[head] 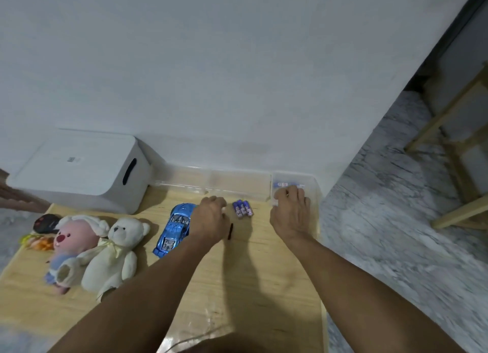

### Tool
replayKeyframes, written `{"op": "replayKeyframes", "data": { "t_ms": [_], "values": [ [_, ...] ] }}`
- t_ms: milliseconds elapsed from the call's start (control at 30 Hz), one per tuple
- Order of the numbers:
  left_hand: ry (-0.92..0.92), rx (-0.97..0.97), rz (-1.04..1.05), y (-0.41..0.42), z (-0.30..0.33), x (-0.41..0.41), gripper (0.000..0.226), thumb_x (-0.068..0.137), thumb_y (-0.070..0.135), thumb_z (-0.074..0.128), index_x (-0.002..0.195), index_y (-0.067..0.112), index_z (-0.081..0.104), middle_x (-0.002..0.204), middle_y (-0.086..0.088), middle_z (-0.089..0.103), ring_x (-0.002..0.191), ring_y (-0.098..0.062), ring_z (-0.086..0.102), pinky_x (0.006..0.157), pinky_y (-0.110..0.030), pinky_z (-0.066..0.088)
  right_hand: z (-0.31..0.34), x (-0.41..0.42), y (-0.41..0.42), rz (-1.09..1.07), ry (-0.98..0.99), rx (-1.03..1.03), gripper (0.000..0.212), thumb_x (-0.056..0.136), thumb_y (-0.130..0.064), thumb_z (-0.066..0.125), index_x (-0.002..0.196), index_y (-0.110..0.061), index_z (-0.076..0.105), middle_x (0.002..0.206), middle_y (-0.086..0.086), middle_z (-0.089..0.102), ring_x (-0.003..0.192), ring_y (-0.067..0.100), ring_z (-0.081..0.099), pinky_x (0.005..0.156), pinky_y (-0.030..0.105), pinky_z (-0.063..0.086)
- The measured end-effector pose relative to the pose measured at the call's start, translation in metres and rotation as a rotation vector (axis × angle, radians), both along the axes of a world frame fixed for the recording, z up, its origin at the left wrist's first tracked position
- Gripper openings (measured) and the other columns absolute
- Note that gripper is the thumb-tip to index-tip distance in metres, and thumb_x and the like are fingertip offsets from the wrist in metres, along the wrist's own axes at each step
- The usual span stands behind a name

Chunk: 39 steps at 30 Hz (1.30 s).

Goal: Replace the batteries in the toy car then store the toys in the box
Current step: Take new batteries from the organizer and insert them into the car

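**Both hands reach out past the blue car**

A pale wooden worktop [264,286] stands against a white wall [237,62], with grey marbled floor [396,220] to its right and a wooden frame [454,152] beyond that.

Taking the car [175,227] as the landmark: it lies on the worktop, its nose pointing toward the wall. To its left lie a white teddy [113,255], then a pink plush [71,247], with a dark controller [46,223] and an orange toy [37,241] further left. Just right of the car, the left hand [211,220] hovers low with curled fingers; whether it holds anything cannot be told. A small dark stick [230,231] lies beside that hand. Further right and slightly beyond, three purple batteries [243,208] lie together. The right hand [291,212] reaches into a clear tray [314,191] at the right far corner, fingers bent down; its grip is hidden. More batteries [284,185] show in the tray. Far left of the car, against the wall, sits a closed white box [79,167].
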<state>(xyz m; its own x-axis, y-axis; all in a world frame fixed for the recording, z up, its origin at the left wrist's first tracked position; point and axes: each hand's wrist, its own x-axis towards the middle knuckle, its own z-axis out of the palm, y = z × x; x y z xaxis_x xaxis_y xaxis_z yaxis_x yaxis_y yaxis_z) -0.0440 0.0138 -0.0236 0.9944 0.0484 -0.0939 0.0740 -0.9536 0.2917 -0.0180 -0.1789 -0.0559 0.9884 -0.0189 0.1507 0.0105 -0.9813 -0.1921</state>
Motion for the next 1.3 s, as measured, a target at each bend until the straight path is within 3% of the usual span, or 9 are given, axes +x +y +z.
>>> {"op": "replayKeyframes", "data": {
  "t_ms": [167,400,567,733,833,900,1033,1133,1300],
  "values": [
    [0.05,0.104,0.196,0.054,-0.01,-0.015,0.039,0.086,0.025,0.056,0.124,0.013,0.054,0.124,-0.007,0.054,0.115,-0.027,0.046,0.094,-0.038,0.041,0.002,-0.011,0.042,0.101,0.191,0.175,0.016,0.081,-0.005,0.06,0.095,-0.011,0.064,0.099,0.009,0.062,0.098,0.03,0.055,0.078,0.037,0.046],
    [0.25,-0.009,0.303,0.1,-0.016,-0.028,0.079,0.076,0.049,0.074,0.134,0.01,0.038,0.132,-0.011,0.042,0.121,-0.03,0.045,0.096,-0.042,0.046,-0.001,-0.025,0.09,0.073,0.438,0.213,0.027,0.09,-0.016,0.057,0.113,-0.024,0.067,0.116,0.007,0.066,0.105,0.026,0.06,0.084,0.032,0.049],
    [0.3,-0.159,0.29,0.109,-0.018,-0.032,0.081,0.07,0.043,0.08,0.131,0.011,0.038,0.123,-0.011,0.051,0.113,-0.029,0.054,0.091,-0.04,0.05,0.0,-0.028,0.109,0.049,0.476,0.145,0.051,0.091,-0.007,0.052,0.139,-0.022,0.046,0.134,0.006,0.054,0.116,0.027,0.054,0.089,0.035,0.047],
    [0.301,-0.301,0.313,0.119,-0.012,-0.027,0.069,0.072,0.032,0.076,0.129,0.014,0.04,0.118,-0.01,0.059,0.107,-0.028,0.056,0.083,-0.033,0.047,0.008,-0.024,0.116,0.014,0.478,0.038,0.043,0.088,-0.004,0.052,0.13,-0.013,0.051,0.13,0.008,0.047,0.112,0.027,0.052,0.084,0.034,0.045],
    [0.27,-0.483,0.375,0.127,-0.007,-0.021,0.076,0.073,0.028,0.076,0.139,0.016,0.04,0.119,-0.01,0.061,0.108,-0.028,0.058,0.084,-0.031,0.047,0.01,-0.022,0.119,-0.008,0.443,0.024,0.042,0.088,-0.004,0.052,0.129,-0.013,0.054,0.127,0.008,0.047,0.113,0.026,0.05,0.085,0.034,0.045],
    [0.27,-0.768,0.465,0.132,-0.005,-0.018,0.074,0.075,0.02,0.072,0.142,0.02,0.04,0.111,-0.007,0.064,0.098,-0.027,0.064,0.083,-0.034,0.053,0.01,-0.021,0.121,-0.021,0.41,0.017,0.04,0.088,-0.003,0.052,0.127,-0.012,0.057,0.124,0.008,0.048,0.113,0.026,0.05,0.083,0.033,0.046],
    [0.381,-1.292,0.627,0.139,0.002,-0.014,0.046,0.08,0.01,0.057,0.125,0.021,0.055,0.093,-0.01,0.066,0.076,-0.027,0.063,0.067,-0.033,0.052,0.011,-0.016,0.122,-0.021,0.41,-0.003,0.036,0.089,-0.001,0.049,0.123,-0.01,0.058,0.122,0.007,0.055,0.11,0.027,0.054,0.081,0.034,0.046],
    [0.49,-1.5,0.648,0.146,0.001,-0.015,0.049,0.066,0.022,0.056,0.113,0.006,0.061,0.093,-0.015,0.063,0.078,-0.029,0.058,0.073,-0.038,0.051,0.01,-0.014,0.123,-0.012,0.413,-0.026,0.028,0.09,-0.004,0.049,0.115,-0.012,0.059,0.116,0.007,0.059,0.106,0.027,0.057,0.071,0.029,0.04],
    [0.511,-1.539,0.632,0.146,-0.003,-0.015,0.044,0.082,0.038,0.068,0.119,0.014,0.061,0.111,-0.017,0.068,0.097,-0.035,0.066,0.082,-0.047,0.056,0.016,-0.013,0.129,-0.038,0.424,-0.057,0.023,0.089,-0.006,0.053,0.11,-0.015,0.055,0.104,0.006,0.066,0.092,0.025,0.061,0.064,0.028,0.035]
  ]
}}
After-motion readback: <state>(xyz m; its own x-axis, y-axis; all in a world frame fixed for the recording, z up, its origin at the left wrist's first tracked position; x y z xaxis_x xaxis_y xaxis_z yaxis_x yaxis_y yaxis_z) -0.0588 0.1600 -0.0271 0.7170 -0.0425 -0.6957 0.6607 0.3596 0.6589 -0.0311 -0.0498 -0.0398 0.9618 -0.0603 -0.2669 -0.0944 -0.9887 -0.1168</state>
